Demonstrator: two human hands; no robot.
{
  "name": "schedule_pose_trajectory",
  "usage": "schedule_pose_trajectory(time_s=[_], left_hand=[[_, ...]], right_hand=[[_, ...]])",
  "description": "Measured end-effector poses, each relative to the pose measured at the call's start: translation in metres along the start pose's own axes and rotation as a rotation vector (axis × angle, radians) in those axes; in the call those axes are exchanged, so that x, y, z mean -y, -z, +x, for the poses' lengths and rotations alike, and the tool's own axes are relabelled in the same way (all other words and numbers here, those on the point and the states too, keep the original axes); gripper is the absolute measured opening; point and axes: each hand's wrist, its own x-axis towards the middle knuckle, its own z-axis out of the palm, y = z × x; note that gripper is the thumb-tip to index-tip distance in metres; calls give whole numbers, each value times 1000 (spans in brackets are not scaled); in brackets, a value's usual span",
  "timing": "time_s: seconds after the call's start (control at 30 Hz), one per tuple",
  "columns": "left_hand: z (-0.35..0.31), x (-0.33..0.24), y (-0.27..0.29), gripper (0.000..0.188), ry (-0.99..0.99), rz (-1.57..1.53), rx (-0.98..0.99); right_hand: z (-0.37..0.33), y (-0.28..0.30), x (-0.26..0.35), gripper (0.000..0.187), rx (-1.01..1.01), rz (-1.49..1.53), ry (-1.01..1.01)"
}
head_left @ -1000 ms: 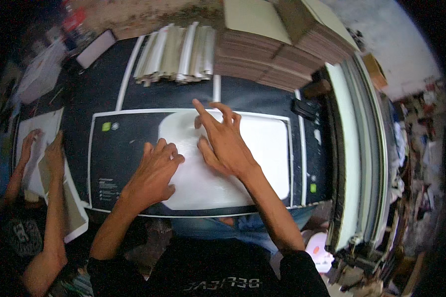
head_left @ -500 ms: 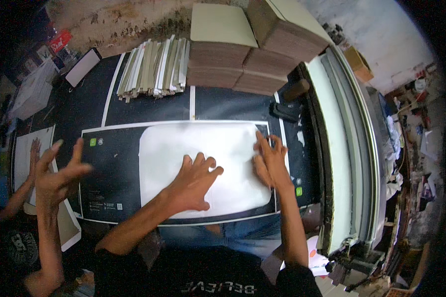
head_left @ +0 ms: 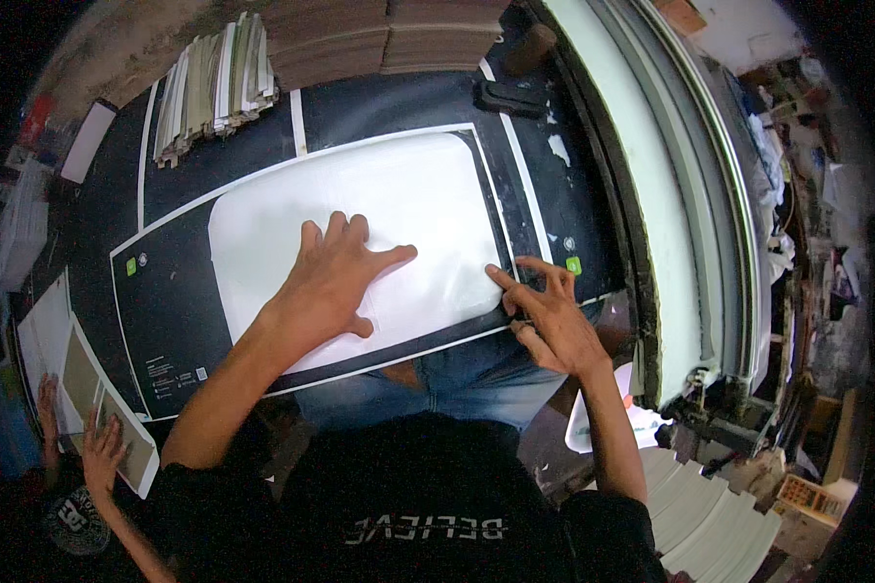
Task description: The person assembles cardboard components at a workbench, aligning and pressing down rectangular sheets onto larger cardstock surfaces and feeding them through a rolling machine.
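Observation:
A white rounded-corner sheet (head_left: 399, 185) lies flat on a larger black printed sheet (head_left: 170, 316) with a white border. My left hand (head_left: 331, 277) rests spread over the middle of the white sheet, thumb toward the near edge. At that sheet's near right corner is my right hand (head_left: 554, 316), fingers apart, with one fingertip on or just above the corner. No object shows in either hand.
At the left, a co-worker's hands (head_left: 102, 447) are at a grey board with white edges (head_left: 131, 452). Bundled strips (head_left: 214, 87) and stacked boards (head_left: 379, 44) stand at the back. A long roller machine (head_left: 642, 146) runs along the right. A black stapler-like object (head_left: 508, 98) lies behind.
My right hand has moved down the right edge, from the far corner to the near corner. My left hand stays spread on the white sheet. The view has shifted and turned.

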Motion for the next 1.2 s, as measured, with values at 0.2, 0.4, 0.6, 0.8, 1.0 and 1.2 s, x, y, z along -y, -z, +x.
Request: schedule_pose_trajectory(time_s=[0.2,0.4,0.6,0.8,1.0,1.2], left_hand=[[1,3,-5,102,-16,-12,-24],[5,14,-21,109,-64,155,-111],[0,8,-18,102,-141,177,-189],[-30,10,-26,80,-76,-6,-226],[-72,25,-34,66,-21,-263,-477],[-110,50,-59,58,185,-471,-714]], right_hand=[[-16,-16,-4,85,48,62,14],[-33,-33,9,77,10,239,70],[20,37,64,59,-333,473,153],[204,107,114,98,-644,-200,426],[353,174,101,108,-402,-669,152],[392,150,92,94,-328,-779,240]])
